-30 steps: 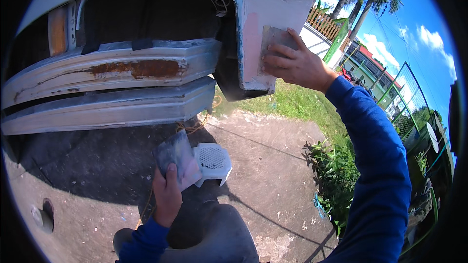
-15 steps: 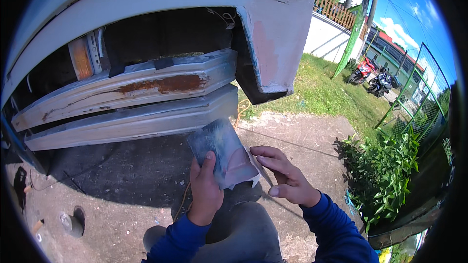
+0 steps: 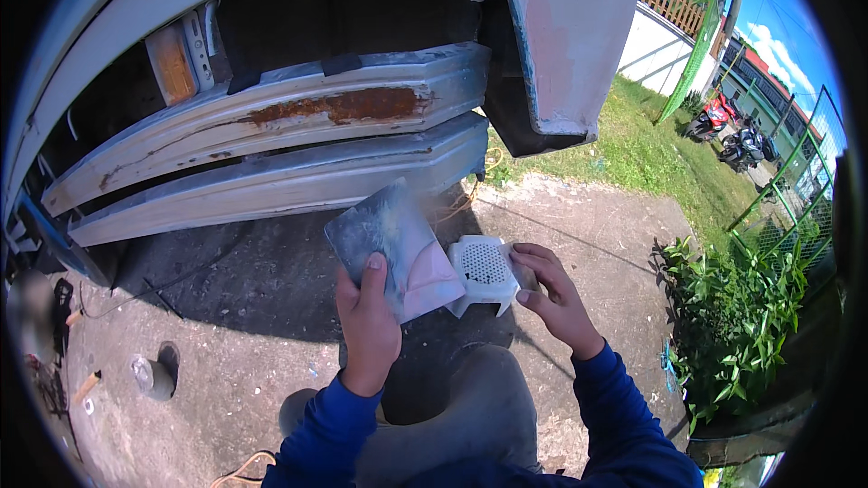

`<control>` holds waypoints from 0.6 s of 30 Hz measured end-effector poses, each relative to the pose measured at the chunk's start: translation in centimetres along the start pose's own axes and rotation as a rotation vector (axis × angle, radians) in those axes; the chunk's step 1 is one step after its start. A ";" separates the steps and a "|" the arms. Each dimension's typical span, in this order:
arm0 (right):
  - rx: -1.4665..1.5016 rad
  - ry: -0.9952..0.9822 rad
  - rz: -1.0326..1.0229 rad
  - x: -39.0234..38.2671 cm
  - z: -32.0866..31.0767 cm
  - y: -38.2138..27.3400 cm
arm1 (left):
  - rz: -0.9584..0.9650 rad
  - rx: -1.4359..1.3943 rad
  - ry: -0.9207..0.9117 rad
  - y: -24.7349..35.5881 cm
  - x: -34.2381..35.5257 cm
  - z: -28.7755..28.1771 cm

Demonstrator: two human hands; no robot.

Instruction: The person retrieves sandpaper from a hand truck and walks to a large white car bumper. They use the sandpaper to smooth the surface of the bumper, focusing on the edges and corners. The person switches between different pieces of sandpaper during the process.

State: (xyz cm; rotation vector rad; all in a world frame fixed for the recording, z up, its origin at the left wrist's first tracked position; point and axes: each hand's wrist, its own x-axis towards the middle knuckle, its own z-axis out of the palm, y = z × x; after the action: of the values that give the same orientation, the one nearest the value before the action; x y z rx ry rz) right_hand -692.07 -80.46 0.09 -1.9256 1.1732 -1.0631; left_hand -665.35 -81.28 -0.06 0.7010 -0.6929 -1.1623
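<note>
My left hand (image 3: pixel 369 334) grips a flat rectangular mixing board (image 3: pixel 366 230), its thumb lying on top. The board's face is smeared blue-grey, and pink putty (image 3: pixel 432 278) is spread over its right-hand corner. To the right, my right hand (image 3: pixel 556 298) is closed, thumb and fingers pinching a thin, flat, greyish spreader (image 3: pixel 524 273) that is mostly hidden by the fingers. Just beyond the hands stands a small white plastic stool (image 3: pixel 484 262) with a perforated seat, partly overlapped by the board and close to my right fingertips.
Ahead are two long grey metal panels (image 3: pixel 298 155), the upper with a rusty patch (image 3: pixel 348 107), under a whitish vehicle body (image 3: pixel 579 45). A grey cylinder (image 3: pixel 154 378) stands on the concrete at left. Leafy plants (image 3: pixel 737 325) and a green mesh gate (image 3: pixel 796 190) are at right.
The view has shifted, so the panels sit higher and further right. My right hand has drawn away from the board, and more of the white stool shows between them.
</note>
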 end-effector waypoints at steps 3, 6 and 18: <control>-0.486 0.006 -0.281 1.0 0.8 -3.0 | 0.189 0.207 -0.018 -1.0 -0.3 -0.7; -0.717 -0.062 -0.372 2.2 0.9 -6.2 | 0.233 0.215 -0.009 -1.9 -1.0 -0.2; -0.896 -0.508 -0.675 2.0 -0.5 -8.0 | -0.104 0.182 -0.130 0.0 2.2 -1.9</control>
State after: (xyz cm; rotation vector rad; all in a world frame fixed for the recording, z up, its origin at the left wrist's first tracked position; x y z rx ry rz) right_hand -688.79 -79.15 7.62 -3.1867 0.7444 -0.2265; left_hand -663.26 -83.16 -0.96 0.8272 -0.8885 -1.2582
